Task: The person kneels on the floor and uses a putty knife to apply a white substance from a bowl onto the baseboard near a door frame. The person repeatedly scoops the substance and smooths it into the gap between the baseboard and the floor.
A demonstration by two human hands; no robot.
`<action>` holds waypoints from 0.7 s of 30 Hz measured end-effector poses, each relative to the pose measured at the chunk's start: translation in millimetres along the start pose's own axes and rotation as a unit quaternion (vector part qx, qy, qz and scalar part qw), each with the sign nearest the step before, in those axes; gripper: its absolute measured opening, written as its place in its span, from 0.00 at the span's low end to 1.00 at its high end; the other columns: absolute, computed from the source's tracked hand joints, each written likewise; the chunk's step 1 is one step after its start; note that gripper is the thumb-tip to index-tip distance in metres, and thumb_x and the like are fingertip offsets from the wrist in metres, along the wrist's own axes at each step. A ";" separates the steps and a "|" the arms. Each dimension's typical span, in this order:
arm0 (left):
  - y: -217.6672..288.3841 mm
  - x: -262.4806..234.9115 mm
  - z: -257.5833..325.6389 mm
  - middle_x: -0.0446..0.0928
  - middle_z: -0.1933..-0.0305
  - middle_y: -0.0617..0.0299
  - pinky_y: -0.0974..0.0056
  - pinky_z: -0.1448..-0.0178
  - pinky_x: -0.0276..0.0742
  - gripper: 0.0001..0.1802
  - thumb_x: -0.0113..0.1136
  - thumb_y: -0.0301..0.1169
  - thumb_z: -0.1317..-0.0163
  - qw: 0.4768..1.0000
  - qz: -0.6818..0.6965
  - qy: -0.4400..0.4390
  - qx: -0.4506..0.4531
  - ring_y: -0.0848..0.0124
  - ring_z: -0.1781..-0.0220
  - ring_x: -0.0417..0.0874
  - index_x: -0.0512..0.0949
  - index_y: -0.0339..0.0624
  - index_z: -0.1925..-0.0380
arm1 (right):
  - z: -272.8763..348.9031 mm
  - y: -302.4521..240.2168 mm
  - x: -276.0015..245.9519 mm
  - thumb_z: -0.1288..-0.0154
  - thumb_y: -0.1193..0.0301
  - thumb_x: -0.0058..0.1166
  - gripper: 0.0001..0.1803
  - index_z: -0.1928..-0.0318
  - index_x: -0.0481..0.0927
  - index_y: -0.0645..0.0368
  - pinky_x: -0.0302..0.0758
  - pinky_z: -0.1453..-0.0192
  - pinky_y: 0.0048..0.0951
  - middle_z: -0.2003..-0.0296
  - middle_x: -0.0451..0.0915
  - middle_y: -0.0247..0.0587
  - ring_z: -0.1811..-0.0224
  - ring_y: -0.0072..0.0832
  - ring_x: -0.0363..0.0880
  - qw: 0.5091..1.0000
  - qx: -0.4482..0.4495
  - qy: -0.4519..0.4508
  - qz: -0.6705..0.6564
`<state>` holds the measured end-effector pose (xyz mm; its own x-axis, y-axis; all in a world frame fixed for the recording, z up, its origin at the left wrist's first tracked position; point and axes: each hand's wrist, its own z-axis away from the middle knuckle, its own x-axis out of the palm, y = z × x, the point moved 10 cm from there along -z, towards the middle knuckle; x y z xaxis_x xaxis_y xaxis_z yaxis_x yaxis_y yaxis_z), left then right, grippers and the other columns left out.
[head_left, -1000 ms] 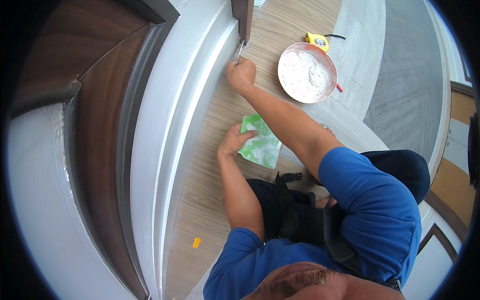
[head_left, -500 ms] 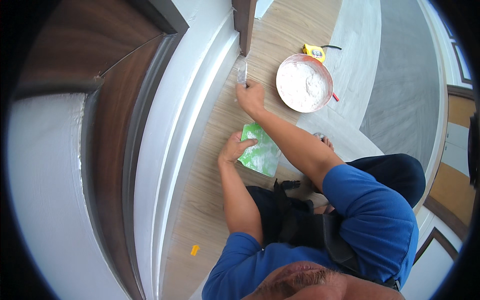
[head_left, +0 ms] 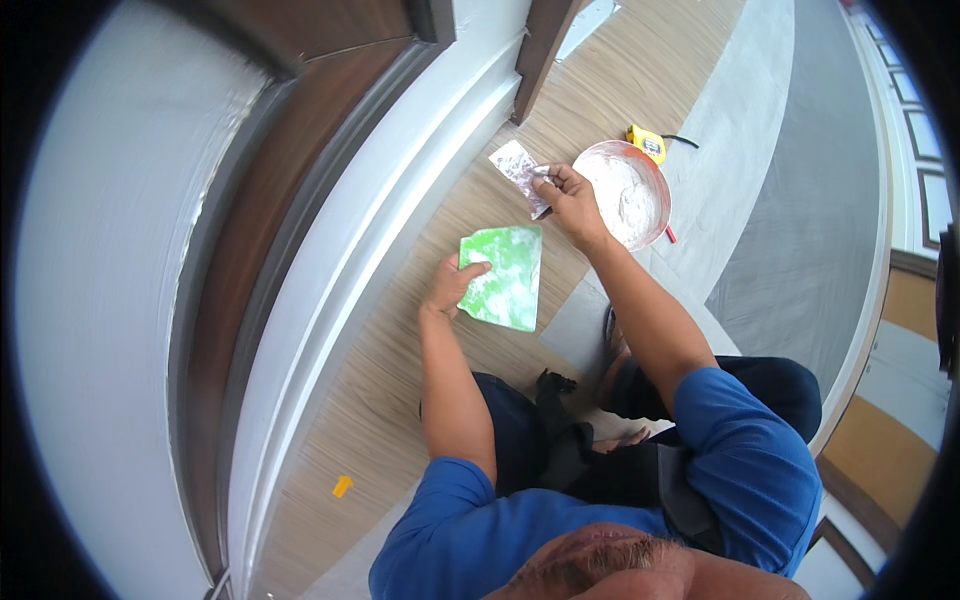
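My left hand grips the left edge of a green plastic putty board, its thumb lying on top; white filler is smeared over the board's face. Held in my right hand is a flat metal scraper blade with white smears, its far end pointing up and left. Fingers cover the blade's near part, so any handle is hidden. The blade is above the floor, apart from the board. Just right of my right hand stands a round reddish bowl filled with white filler.
A yellow tape measure sits behind the bowl, a red stick-like piece beside it. White moulded skirting runs along the left beneath brown panelling. A brown post rises at the far end. An orange arrow sticker lies on the wood-pattern floor.
My right hand has drawn back from near the skirting toward the bowl, turning the blade so its broad face shows. My left hand and the putty board have shifted slightly left and turned.
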<state>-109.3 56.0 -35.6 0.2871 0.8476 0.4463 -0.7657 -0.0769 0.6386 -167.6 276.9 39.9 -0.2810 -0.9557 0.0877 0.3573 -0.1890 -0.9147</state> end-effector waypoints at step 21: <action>23.5 19.0 10.1 0.79 0.42 0.51 0.54 0.39 0.81 0.23 0.59 0.33 0.31 0.957 0.264 -0.010 0.119 0.60 0.43 0.83 0.71 0.32 0.40 | 65.5 -63.8 -13.5 0.45 0.79 0.61 0.26 0.43 0.75 0.63 0.76 0.51 0.28 0.56 0.78 0.39 0.55 0.28 0.79 0.855 -0.101 -0.345 0.374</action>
<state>-116.1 64.9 -5.7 -0.0896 0.6477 0.7566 -0.6547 -0.6108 0.4453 -128.2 287.1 122.9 0.5761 -0.7109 -0.4034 0.0270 0.5098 -0.8599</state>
